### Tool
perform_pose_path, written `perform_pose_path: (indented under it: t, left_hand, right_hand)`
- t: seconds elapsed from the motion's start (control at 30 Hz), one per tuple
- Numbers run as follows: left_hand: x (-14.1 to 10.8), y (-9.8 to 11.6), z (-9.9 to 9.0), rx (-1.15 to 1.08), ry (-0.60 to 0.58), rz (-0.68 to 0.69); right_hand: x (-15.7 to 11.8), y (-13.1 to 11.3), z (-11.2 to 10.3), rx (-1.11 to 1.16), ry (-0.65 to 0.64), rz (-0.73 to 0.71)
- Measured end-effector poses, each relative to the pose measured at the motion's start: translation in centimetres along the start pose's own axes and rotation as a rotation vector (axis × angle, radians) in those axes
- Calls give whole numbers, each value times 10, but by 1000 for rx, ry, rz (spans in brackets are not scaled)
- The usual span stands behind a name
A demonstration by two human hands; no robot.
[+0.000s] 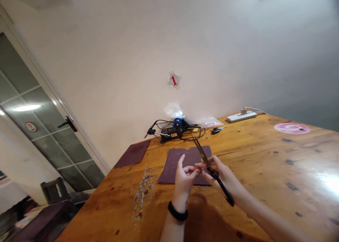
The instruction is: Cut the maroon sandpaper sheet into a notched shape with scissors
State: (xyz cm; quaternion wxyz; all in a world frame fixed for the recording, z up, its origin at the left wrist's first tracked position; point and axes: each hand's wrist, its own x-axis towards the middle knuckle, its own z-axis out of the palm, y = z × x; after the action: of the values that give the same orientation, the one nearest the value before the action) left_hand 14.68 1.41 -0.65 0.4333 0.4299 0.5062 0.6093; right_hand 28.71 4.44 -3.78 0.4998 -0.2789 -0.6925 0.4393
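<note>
My right hand [222,173] holds a long, dark pair of scissors [220,184]. Its narrow blades point away from me and its black handle end lies across the palm. Close beside it, my left hand [184,178], with a black band on the wrist, has thumb and forefinger pinched together. The fingertips of both hands meet above a dark maroon mat [171,166]. Whatever small thing is between them is too tiny to make out. To the left of the hands, beaded silvery strands [141,194] lie loosely on the wooden table [111,203].
Behind the mat sits a small device with black cables [171,132], near clear plastic bags [210,122] and a key [216,130]. A power strip [241,117] stands along the wall. There is a pink round sticker [291,128] at right and another maroon mat [132,154] at left.
</note>
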Motion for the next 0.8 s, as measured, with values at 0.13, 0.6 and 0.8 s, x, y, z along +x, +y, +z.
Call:
perform_pose_path:
  t: [0.13,0.6,0.8]
  left_hand:
    - [0,2,2,4,13,26]
    - [0,-2,1,37,-50,-39]
    - [-1,-3,3,43,-37,-5]
  right_hand:
    - [2,0,-4,5,55,-11]
    - [4,3,-10,-282,44,-39]
    - [2,5,-6,-331,148,-33]
